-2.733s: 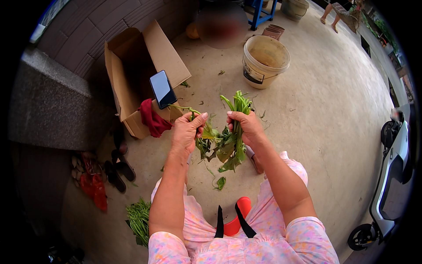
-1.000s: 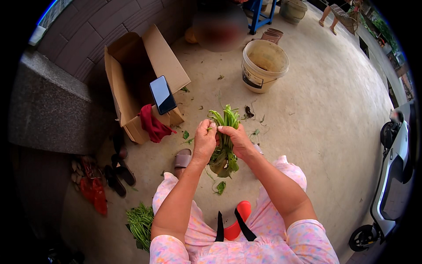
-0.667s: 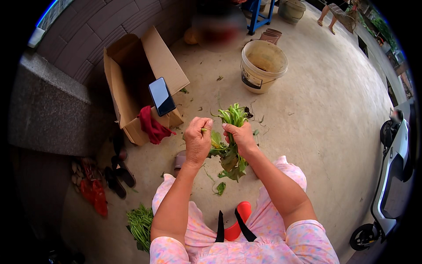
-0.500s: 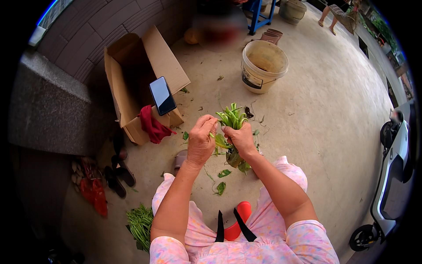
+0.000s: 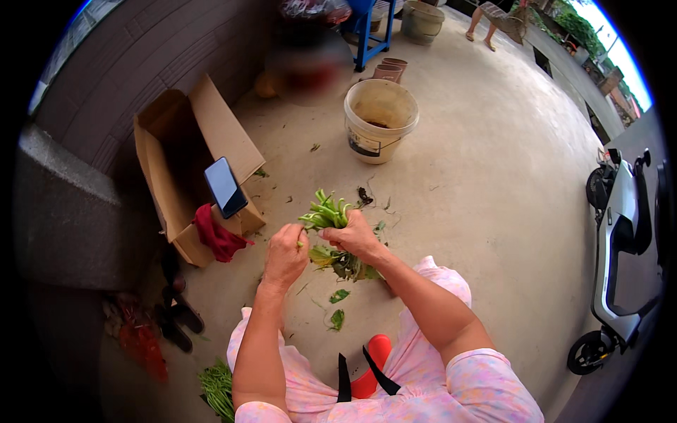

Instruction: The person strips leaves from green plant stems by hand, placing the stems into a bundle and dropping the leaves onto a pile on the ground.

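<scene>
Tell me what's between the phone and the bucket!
In the head view, the box flap, then floor with small scraps, lie between the phone and the bucket.

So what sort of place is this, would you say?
Probably a yard or porch outside a house: a scooter stands on the right, a bucket sits on the hard floor, and greenery shows beyond.

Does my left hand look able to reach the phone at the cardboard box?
Probably yes: nothing visible stands between your left hand and the phone, which lies uncovered. That hand seems to pinch a green stem, though, so it may need freeing first.
</scene>
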{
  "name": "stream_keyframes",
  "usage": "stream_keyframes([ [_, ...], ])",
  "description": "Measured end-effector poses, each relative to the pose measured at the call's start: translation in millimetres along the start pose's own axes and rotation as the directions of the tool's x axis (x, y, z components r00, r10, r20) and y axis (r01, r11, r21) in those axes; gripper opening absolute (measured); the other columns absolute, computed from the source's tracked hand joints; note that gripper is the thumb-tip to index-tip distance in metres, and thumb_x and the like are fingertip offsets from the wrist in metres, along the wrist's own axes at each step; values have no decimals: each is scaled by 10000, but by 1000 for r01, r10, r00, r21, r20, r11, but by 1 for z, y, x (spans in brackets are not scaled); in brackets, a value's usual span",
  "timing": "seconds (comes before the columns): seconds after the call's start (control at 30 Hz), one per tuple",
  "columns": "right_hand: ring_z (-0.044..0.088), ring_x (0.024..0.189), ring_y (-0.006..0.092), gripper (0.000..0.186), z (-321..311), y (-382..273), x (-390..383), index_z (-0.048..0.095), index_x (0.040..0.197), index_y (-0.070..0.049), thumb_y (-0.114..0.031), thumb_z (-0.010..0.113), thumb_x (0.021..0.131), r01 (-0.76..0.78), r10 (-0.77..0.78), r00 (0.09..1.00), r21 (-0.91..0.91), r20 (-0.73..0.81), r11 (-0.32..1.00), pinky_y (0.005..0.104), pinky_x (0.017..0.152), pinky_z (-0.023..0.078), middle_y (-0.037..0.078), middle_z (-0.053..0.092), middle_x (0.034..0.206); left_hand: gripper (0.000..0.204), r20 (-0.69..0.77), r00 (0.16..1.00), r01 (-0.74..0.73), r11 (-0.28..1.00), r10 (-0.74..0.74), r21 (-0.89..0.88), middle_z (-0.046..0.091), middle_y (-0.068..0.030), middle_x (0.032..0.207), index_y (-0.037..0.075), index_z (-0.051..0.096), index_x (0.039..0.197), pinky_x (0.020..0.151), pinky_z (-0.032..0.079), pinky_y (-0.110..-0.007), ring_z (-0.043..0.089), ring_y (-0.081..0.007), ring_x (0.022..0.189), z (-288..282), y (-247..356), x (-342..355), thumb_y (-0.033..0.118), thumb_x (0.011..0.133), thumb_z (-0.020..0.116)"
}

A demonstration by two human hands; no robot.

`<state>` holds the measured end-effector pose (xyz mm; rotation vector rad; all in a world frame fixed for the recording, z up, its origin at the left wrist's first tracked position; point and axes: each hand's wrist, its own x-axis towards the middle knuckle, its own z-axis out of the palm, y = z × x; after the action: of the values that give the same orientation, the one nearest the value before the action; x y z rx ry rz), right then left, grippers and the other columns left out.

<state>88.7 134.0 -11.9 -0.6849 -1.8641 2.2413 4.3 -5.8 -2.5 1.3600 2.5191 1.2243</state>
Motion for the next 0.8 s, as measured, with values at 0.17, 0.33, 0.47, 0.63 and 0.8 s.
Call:
stream_keyframes([
  [0.17, 461, 435, 88, 146, -10, 2, 3, 544, 619, -13, -111, 651, 636, -16, 18, 998, -37, 53, 999, 230, 394, 368, 14, 494, 507, 110, 46, 999, 2, 999, -4, 36, 519, -183, 674, -17, 485, 713, 577, 394, -441, 501, -362, 629, 5, 3, -2, 80, 761, 464],
  [0.33, 409, 421, 54, 123, -14, -11, -4, 531, 672, -34, -81, 643, 689, -6, 1, 988, 32, 153, 999, 209, 375, 312, -20, 464, 518, 140, 3, 997, 80, 984, -80, -157, 446, -154, 548, -23, 452, 651, 501, 370, -387, 462, -315, 525, 4, 11, 0, 82, 743, 452],
  [0.47, 400, 416, 61, 139, -11, -14, -7, 518, 657, -41, -91, 639, 704, -2, -19, 976, 95, 218, 995, 215, 385, 301, -14, 457, 511, 148, 85, 957, 282, 812, -278, -511, 361, -58, 461, -9, 436, 606, 401, 309, -293, 386, -163, 403, 5, 5, -2, 72, 731, 435],
  [0.63, 403, 423, 76, 147, -7, -16, -7, 512, 655, -38, -94, 633, 718, -9, -40, 964, 182, 264, 983, 222, 404, 307, -3, 450, 513, 154, 331, 802, 497, 248, -497, -831, 362, 25, 481, 60, 437, 578, 326, 197, -212, 261, -50, 358, -10, 30, 3, 78, 731, 436],
  [0.8, 404, 426, 83, 162, -1, -19, -5, 504, 646, -38, -96, 634, 722, -3, -53, 956, 192, 290, 981, 224, 407, 311, -2, 443, 514, 147, 397, 743, 470, -3, -538, -883, 349, 11, 481, 58, 432, 582, 323, 200, -217, 263, -66, 354, -15, 26, 2, 101, 720, 456],
])
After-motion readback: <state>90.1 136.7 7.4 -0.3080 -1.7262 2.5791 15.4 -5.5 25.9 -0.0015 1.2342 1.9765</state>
